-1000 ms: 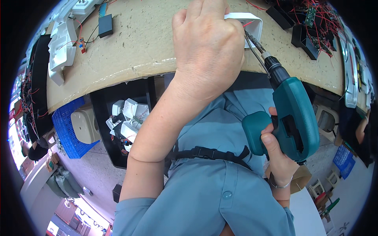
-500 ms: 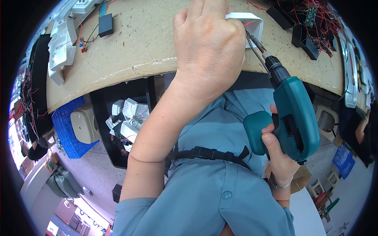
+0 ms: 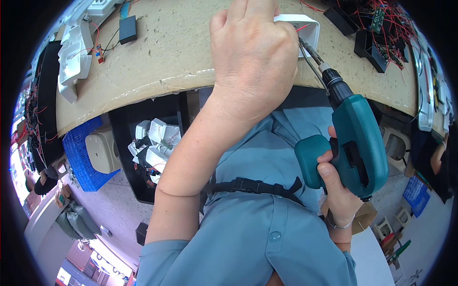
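firmly, the right hand (image 3: 339,195) grips a teal pistol-shaped tool (image 3: 367,128).

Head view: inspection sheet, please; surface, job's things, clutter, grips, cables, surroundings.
Surface: tan, dark-specked bench.
Job's things: green pistol-shaped tool, its tip at a white housing; contact unclear.
Clutter: white casings and a black box, left; circuit boards, right.
Grips: right grip around the tool; left grip overlapping the housing's left part, fingertips hidden.
Cables: red wires tangled at right; another at the housing.
Surroundings: black bin holding white parts, blue crate, beige stool.
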Motion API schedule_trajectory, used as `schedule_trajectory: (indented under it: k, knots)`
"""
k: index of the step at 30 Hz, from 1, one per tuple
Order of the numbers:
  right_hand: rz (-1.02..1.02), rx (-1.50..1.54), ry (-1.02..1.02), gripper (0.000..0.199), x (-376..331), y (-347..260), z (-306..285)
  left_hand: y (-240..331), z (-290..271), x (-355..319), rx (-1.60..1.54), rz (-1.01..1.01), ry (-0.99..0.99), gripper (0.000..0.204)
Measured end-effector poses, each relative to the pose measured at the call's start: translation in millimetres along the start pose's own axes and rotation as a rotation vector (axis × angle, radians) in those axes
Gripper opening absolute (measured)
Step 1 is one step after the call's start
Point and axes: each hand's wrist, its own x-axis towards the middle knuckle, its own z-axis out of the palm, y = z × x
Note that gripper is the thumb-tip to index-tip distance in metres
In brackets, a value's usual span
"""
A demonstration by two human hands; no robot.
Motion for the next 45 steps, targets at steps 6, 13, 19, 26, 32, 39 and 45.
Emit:
schedule_trajectory:
  k: [6,13,19,26,32,39,45]
  knots:
    - [-0.017,-0.025,-0.013,0.027,0.7,1.6,-2.1,13.1,-16.9,8.2,0.008,-0.135,-0.194,0.004]
    - [-0.031,-0.028,-0.006,0.027,0.7,1.6,-2.1,13.7,-17.1,7.8,0.011,-0.144,-0.201,0.005]
    - [-0.004,-0.056,-0.062,0.044,-4.4,2.5,-12.2,13.4,-17.4,8.0,-0.009,-0.148,-0.185,0.004]
    - [-0.042,-0.122,-0.146,0.061,-13.4,7.3,-26.8,12.8,-17.9,7.5,0.013,-0.136,-0.197,0.004]
    - [-0.238,-0.073,-0.067,0.061,-14.3,8.8,-31.0,13.6,-19.1,7.7,0.017,-0.147,-0.193,0.007]
    - [-0.207,0.263,-0.028,0.073,-0.1,19.3,-31.5,18.0,-30.1,7.8,0.003,-0.134,-0.283,0.010]
    - [-0.111,1.061,-0.469,0.070,53.7,31.9,-9.3,-25.4,19.7,-11.4,-0.103,0.338,0.277,0.018]
